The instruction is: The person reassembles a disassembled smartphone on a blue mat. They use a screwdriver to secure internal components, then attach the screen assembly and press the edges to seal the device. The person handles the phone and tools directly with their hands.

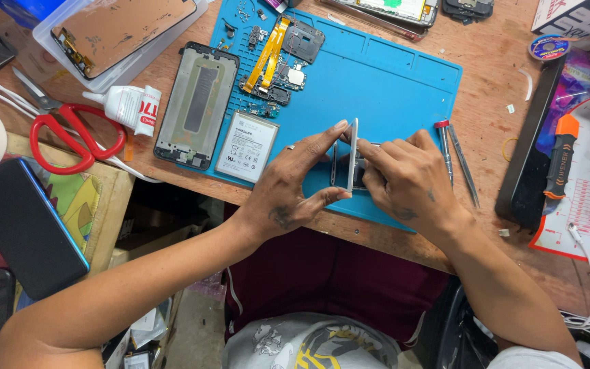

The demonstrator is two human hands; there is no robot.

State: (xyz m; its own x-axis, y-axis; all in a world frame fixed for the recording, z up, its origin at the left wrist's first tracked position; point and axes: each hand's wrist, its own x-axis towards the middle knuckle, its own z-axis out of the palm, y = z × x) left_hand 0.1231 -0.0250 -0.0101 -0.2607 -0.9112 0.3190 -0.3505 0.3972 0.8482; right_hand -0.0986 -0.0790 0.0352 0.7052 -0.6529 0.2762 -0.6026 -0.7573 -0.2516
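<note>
Pinched on edge between both hands, a thin phone panel [353, 154] stands upright over the blue mat [390, 89]; the left hand [291, 188] grips its ends, the right hand [404, 181] presses its side. A battery [246, 147] lies just left; screwdrivers [445, 150] lie right.

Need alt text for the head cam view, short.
Two bare hands, left hand and right hand, hold a thin phone panel on edge over a blue repair mat on a wooden bench. On the mat lie a phone battery, a phone frame and small circuit parts; red scissors lie left.
</note>
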